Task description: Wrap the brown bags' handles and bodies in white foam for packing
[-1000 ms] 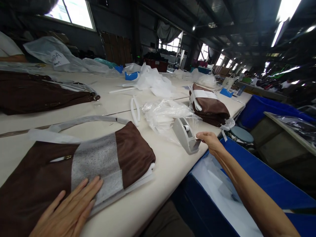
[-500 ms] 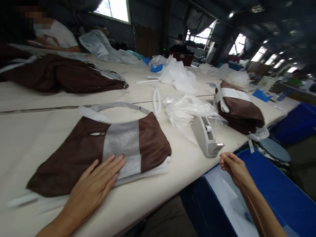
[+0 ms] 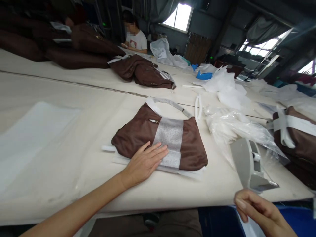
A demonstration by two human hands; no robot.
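A brown handbag [image 3: 133, 136] lies flat on the table with a band of whitish wrapping [image 3: 170, 133] around its middle. Its wrapped handle [image 3: 172, 104] arches out at the far side, and white paper shows under its near edge. My left hand [image 3: 145, 163] rests flat on the band and the bag's lower part, fingers stretched out. At the table's front edge, my right hand [image 3: 261, 210] is closed in a pinch just in front of a grey tape dispenser [image 3: 243, 163]. Whatever lies between those fingertips is too small to make out.
Crumpled clear plastic [image 3: 227, 121] lies behind the dispenser. Another wrapped brown bag [image 3: 301, 131] stands at the right, and more brown bags [image 3: 145, 74] lie at the back. A white sheet [image 3: 37, 131] is on the left. Across the table sits a person [image 3: 138, 41].
My view has swung left, so the bag and dispenser appear farther right. My left hand stays flat on the bag. My right hand stays pinched near the dispenser, now nearer the table's front edge.
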